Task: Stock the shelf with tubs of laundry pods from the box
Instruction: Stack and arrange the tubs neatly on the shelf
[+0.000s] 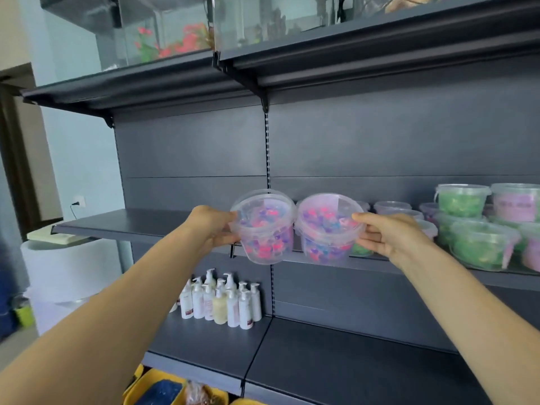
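Nearest the camera, both forearms extend forward and upward from the lower corners of the frame. Below them, at the bottom edge, yellow bins (146,384) are partly visible under the lower shelf (336,361). A cluster of white pump bottles (222,299) stands upright at the rear left of that shelf.

Further out, each hand holds one tub. The left hand (210,226) grips the left tub (264,226) at its left side, fingers curled round the wall below the rim. The right hand (388,235) grips the right tub (328,229) at its right side, thumb on the rim and fingers beneath it. Both tubs are clear, lidded and filled with pink, purple and blue pods. They sit side by side, walls touching or nearly so, tilted slightly toward the camera, and are held in the air just in front of the front edge of the middle shelf (131,226).

On that shelf, to the right, the stocked tubs (479,244) stand in rows and are stacked two high; most hold green contents, and some hold pink. The left part of the shelf carries no tubs.

Behind is the dark back panel (190,147). Above, the upper shelf (131,86) supports glass tanks (163,33) containing red and green plants.
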`<state>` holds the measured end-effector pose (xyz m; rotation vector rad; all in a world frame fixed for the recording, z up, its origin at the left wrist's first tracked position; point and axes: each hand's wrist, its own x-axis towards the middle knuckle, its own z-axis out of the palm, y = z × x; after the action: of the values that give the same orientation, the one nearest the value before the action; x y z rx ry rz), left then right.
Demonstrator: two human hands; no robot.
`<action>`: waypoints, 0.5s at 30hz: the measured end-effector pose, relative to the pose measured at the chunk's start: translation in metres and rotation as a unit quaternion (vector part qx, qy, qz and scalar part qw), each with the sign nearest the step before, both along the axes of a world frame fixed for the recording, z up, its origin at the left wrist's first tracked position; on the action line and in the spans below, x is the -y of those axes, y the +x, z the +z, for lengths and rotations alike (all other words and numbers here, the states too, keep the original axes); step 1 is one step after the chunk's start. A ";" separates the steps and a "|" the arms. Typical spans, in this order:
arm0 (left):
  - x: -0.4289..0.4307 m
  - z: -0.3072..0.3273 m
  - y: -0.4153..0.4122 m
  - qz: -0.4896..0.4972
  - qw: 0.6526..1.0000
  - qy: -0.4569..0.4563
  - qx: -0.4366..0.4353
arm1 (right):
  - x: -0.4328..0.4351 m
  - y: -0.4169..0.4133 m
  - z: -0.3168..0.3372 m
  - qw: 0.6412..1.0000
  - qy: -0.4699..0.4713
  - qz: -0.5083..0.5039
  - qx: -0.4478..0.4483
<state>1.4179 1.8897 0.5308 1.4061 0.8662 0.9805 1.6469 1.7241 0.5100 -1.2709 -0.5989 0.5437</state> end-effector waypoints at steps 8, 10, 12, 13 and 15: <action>-0.095 0.021 0.052 -0.025 0.999 0.020 0.011 | -0.089 0.042 0.021 0.999 0.032 -0.027 0.012; -0.118 0.028 0.062 -0.028 0.999 0.032 0.010 | -0.109 0.049 0.026 0.999 0.032 -0.036 0.018; -0.143 0.035 0.072 -0.033 0.999 0.036 0.009 | -0.127 0.055 0.032 0.998 0.033 -0.047 0.022; -0.154 0.038 0.077 -0.040 0.998 0.037 0.011 | -0.136 0.058 0.036 0.998 0.034 -0.053 0.023; -0.180 0.044 0.090 -0.053 0.997 0.046 0.013 | -0.158 0.064 0.043 0.996 0.036 -0.070 0.031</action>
<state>1.5077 2.0696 0.5751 1.4985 0.7276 0.9653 1.7112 1.8820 0.5526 -1.2541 -0.5715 0.3658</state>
